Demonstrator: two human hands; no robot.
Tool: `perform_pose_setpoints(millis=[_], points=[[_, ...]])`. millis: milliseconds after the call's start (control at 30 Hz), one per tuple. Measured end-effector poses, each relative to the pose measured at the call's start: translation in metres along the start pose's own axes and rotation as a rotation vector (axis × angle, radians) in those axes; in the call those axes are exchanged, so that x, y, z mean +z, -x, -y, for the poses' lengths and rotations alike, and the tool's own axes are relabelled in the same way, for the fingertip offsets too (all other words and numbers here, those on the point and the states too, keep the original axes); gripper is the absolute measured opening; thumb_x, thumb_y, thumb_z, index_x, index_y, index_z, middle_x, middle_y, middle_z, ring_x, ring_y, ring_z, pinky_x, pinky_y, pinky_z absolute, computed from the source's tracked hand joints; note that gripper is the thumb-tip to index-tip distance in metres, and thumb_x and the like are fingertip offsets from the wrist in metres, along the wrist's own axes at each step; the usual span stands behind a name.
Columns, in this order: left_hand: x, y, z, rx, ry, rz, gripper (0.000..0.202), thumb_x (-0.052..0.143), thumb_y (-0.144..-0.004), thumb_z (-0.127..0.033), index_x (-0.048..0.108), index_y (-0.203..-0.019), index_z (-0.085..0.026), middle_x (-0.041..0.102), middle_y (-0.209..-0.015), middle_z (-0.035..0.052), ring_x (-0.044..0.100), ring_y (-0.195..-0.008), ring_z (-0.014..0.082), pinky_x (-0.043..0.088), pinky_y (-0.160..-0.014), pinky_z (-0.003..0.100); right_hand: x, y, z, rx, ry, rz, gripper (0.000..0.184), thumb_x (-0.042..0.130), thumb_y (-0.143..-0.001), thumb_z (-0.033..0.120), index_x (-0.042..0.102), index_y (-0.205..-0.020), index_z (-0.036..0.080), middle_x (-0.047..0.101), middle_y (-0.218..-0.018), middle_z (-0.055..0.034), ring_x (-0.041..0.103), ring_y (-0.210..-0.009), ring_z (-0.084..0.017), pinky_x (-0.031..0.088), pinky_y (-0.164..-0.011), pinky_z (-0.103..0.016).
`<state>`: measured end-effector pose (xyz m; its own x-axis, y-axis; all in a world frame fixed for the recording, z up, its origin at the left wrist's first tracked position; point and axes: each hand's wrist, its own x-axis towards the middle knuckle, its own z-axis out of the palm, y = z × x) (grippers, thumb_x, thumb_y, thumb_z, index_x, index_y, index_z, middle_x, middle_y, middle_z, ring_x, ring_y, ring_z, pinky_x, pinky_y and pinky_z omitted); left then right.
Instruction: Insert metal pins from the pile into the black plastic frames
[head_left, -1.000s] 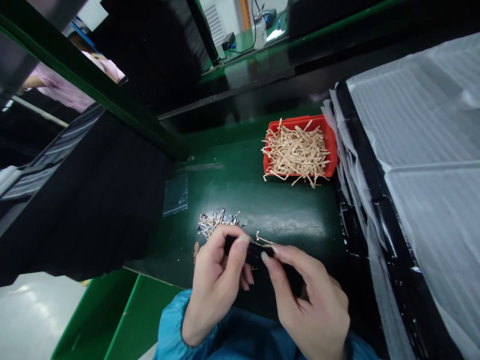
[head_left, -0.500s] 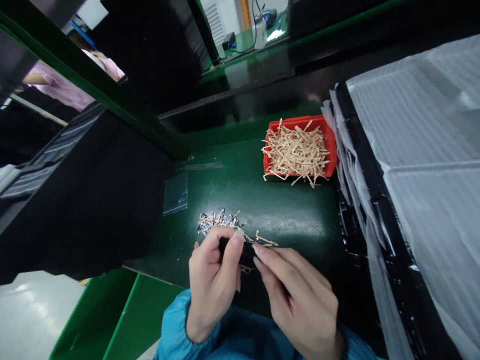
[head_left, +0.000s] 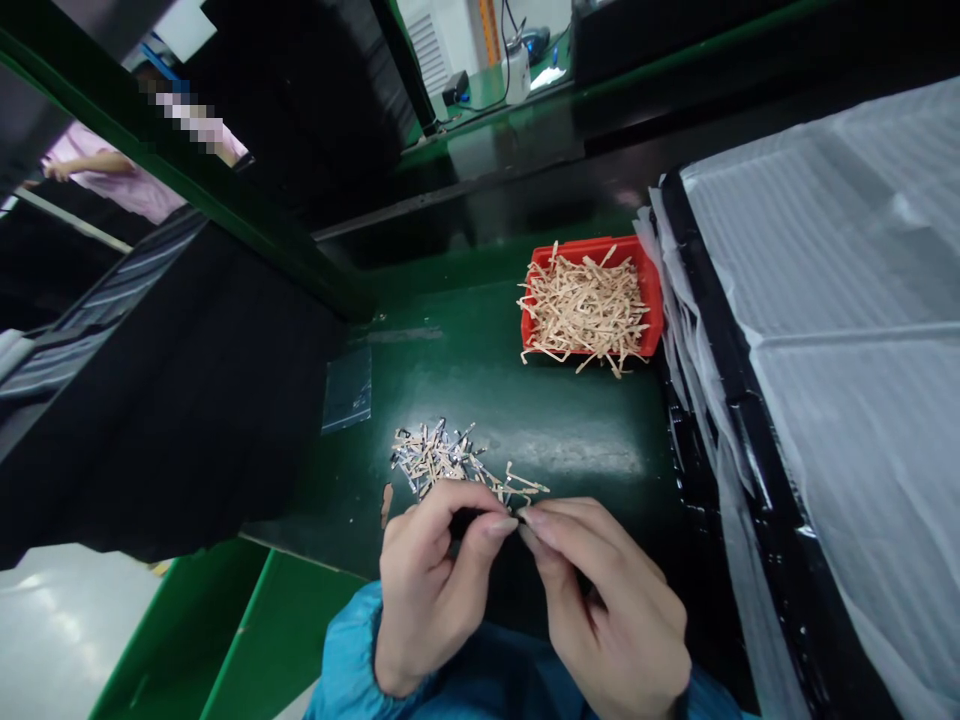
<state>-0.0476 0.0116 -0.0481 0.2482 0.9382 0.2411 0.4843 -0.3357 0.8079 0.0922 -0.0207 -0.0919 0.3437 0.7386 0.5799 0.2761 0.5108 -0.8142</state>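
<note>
My left hand (head_left: 439, 585) and my right hand (head_left: 611, 600) meet fingertip to fingertip over the near part of the green worktop (head_left: 442, 385). Both are closed in a pinch on a small black piece (head_left: 462, 522), mostly hidden by the fingers; its exact kind cannot be made out. Just beyond my left fingers lies a loose pile of short, thin metal-and-beige strips (head_left: 435, 455). A few longer beige strips (head_left: 529, 487) lie near the fingertips.
A red bin (head_left: 651, 300) heaped with beige strips (head_left: 589, 305) stands further back. White sheeting (head_left: 862, 300) covers black trays on the right. A clear plastic bag (head_left: 347, 390) lies left, beside black cloth (head_left: 172, 400). A person in pink (head_left: 127, 180) is beyond the green post.
My fingertips have come together, and the black piece between them is now more covered. My left hand has shifted slightly right and nearer, so more of the strip pile shows.
</note>
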Motion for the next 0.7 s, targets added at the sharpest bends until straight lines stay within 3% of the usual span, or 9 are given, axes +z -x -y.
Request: perform_pose_setpoints(millis=[267, 500, 700], points=[[0.009, 0.003, -0.015, -0.180, 0.085, -0.183, 0.014, 0.067, -0.099, -0.023, 0.072, -0.087, -0.023, 0.061, -0.058, -0.0061, 0.048, -0.033, 0.0074, 0.038, -0.032, 0.019, -0.003, 0.005, -0.003, -0.021, 0.035, -0.010, 0.041, 0.064, -0.090, -0.004, 0.069, -0.123, 0.019, 0.080, -0.106, -0.0088, 0.079, -0.096, -0.019, 0.070, -0.078, -0.033], [0.000, 0.001, -0.005, 0.037, -0.005, -0.052, 0.017, 0.066, -0.099, -0.010, 0.069, -0.098, -0.026, 0.056, -0.053, -0.0114, 0.050, -0.033, 0.0049, 0.039, -0.036, 0.016, -0.002, 0.002, -0.001, 0.012, 0.064, 0.003, 0.028, 0.063, -0.093, -0.001, 0.069, -0.112, 0.018, 0.078, -0.104, -0.0084, 0.078, -0.094, -0.016, 0.068, -0.083, -0.029], [-0.002, -0.006, -0.009, 0.158, -0.102, 0.016, 0.017, 0.065, -0.098, -0.008, 0.066, -0.095, -0.024, 0.072, -0.076, -0.0074, 0.051, -0.037, 0.0025, 0.041, -0.040, 0.016, 0.001, 0.004, -0.004, 0.131, 0.037, 0.041, 0.018, 0.055, -0.096, 0.004, 0.062, -0.101, 0.020, 0.074, -0.099, -0.0049, 0.075, -0.094, -0.011, 0.062, -0.086, -0.020]])
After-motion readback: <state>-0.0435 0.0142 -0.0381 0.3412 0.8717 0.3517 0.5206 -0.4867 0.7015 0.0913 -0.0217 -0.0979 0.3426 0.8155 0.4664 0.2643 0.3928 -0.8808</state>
